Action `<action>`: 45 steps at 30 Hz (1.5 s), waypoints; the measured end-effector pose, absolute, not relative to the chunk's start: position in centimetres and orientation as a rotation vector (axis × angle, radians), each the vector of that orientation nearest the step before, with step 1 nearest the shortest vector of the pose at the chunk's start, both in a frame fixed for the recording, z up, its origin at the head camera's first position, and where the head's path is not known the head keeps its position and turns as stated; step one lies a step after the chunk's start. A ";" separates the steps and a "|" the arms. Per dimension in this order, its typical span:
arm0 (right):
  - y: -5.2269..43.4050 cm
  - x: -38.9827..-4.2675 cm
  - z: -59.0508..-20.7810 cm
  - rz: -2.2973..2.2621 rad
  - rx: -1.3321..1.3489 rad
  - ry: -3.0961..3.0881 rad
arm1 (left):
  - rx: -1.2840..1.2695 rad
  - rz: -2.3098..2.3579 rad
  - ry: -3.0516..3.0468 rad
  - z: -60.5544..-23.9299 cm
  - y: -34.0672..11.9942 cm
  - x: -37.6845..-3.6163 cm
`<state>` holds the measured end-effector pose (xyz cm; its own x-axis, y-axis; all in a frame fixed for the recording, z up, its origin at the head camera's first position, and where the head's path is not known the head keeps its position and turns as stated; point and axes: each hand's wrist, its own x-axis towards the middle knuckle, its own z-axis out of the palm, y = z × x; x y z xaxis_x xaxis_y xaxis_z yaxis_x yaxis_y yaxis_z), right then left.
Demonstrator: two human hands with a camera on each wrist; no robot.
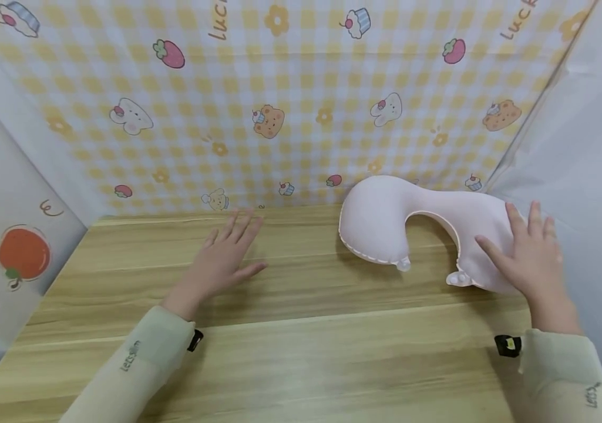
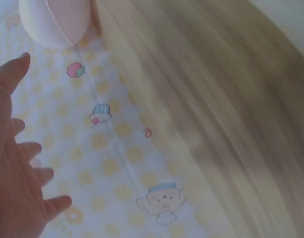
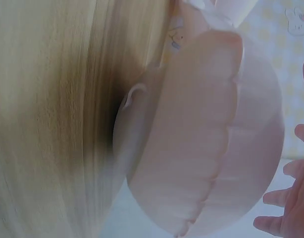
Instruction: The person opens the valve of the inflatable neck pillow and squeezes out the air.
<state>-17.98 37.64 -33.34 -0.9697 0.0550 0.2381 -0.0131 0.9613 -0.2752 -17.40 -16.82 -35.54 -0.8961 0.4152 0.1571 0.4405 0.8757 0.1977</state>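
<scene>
Pale pink, a curved neck pillow [image 1: 375, 220] is lying on the right rear part of the desk [image 1: 290, 364], near the patterned backdrop [image 1: 301, 76], its gap and two clear tabs [image 1: 459, 278] facing you. You are holding your right grip [image 1: 535, 258] over the pillow's right lobe, fingers spread and extended, gripping nothing. The right wrist view is showing the visible fingertips standing apart from the surface; whether the palm is touching, you cannot tell. The spread is probably suiting the broad, rounded lobe, which is offering little narrow edge to pinch. Your left grip [image 1: 224, 252] is hovering over the desk, well left of the pillow, fingers extended, thumb out to the side, holding nothing. The pillow is apparently supporting itself: its wide, swollen lobes are resting on the desk, so neither grip is needing to steady it.
</scene>
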 end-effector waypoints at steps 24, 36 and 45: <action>39.6 -19.7 -32.9 0.689 -0.054 -2.897 | -0.908 -0.960 -2.798 -35.4 -11.0 -23.2; 40.0 -20.8 -33.0 0.743 -0.033 -2.903 | -0.914 -1.215 -2.752 -35.5 -6.1 -24.8; 40.1 -20.9 -33.2 0.801 -0.051 -2.885 | -0.884 -1.419 -2.680 -36.6 -2.9 -25.7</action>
